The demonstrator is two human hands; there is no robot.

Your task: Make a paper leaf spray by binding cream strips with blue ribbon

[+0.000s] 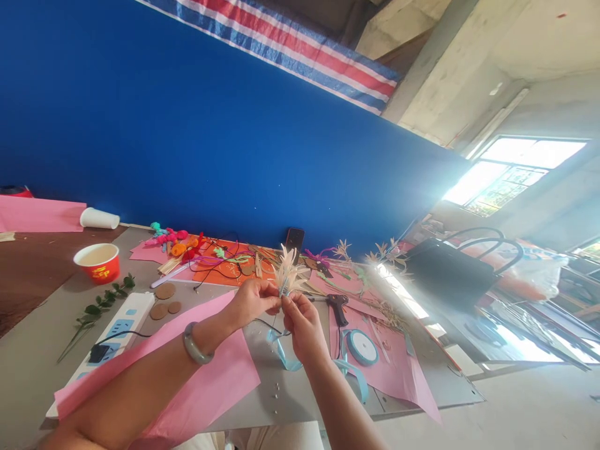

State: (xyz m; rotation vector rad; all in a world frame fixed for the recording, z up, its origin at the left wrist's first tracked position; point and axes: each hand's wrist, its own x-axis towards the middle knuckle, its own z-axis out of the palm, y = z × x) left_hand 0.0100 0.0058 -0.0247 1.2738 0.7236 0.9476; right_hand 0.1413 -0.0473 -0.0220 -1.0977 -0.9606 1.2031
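Note:
Over the middle of the table, my left hand [255,301] and my right hand [302,317] meet at the base of a pale, cream-pink artificial flower [289,270]. Both have thumb and fingertips pinched closed around its lower end, petals pointing up. A light blue ribbon [289,361] hangs in a loop below my fingers, and its upper end is hidden by them. The ribbon's spool [362,347] lies to the right on pink paper. Behind it a black glue gun [337,307] rests near my right hand.
A white power strip [119,331] with a plugged cord, a green leafy sprig [100,304] and a red paper cup [97,263] are on the left. Pink paper [225,369] lies under my left forearm. Wooden discs [165,291], a phone [295,238] and craft pieces are farther back, before a blue board [225,137].

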